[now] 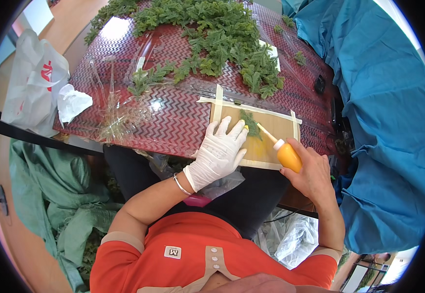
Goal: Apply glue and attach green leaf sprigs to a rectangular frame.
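Observation:
A tan board (277,128) edged with pale masking tape lies at the table's near side. On it is a small green fern-like sprig (249,123). My left hand (217,154), in a white glove with yellow-stained fingertips, lies over the board's left part with its fingers spread. Its fingertips reach the sprig's left edge. In my bare right hand (310,171) is a yellow squeeze bottle (288,156) with a white collar and a long thin nozzle. The bottle is tilted, its nozzle tip beside the sprig's right edge. A yellow smear shows on the board below the sprig.
A large heap of green artificial leaf sprigs (212,29) covers the far part of the table, which has a red zigzag cloth (168,115) under clear plastic. Crumpled white paper (73,103) and a white bag (34,78) are at the left. Blue fabric (378,97) hangs along the right.

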The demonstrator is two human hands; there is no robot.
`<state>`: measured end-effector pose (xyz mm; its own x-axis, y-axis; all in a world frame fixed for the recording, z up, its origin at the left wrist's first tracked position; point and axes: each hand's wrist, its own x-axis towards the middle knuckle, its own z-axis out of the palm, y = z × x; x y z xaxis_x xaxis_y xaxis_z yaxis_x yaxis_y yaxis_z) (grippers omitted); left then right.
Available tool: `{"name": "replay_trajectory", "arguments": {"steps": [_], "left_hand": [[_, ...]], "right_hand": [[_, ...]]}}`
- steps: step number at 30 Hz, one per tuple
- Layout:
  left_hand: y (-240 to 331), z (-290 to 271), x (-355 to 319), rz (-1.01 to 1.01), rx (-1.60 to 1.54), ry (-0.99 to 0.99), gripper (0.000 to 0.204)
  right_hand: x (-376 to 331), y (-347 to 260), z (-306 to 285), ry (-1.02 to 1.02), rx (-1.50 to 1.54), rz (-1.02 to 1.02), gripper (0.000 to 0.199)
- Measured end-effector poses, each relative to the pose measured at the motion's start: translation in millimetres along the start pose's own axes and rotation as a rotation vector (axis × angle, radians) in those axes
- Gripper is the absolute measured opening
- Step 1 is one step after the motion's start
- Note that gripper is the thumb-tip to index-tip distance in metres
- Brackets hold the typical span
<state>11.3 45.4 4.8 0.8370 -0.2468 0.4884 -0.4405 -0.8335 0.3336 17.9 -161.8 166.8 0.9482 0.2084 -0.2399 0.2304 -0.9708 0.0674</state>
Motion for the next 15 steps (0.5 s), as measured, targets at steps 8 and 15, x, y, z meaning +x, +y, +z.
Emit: {"name": "replay_trajectory", "arguments": {"steps": [8,15], "left_hand": [[0.8,-0.4,0.2,-0.001,0.024,0.002,0.05],[0.0,3.7,-1.1,0.006,0.004,0.009,0.05]], "right_hand": [[-1.6,7.8,7.0,0.081,-0.035,-0.098,0.065],[-1.5,7.1,3.7,0.082,-0.05,-0.116,0.064]]}}
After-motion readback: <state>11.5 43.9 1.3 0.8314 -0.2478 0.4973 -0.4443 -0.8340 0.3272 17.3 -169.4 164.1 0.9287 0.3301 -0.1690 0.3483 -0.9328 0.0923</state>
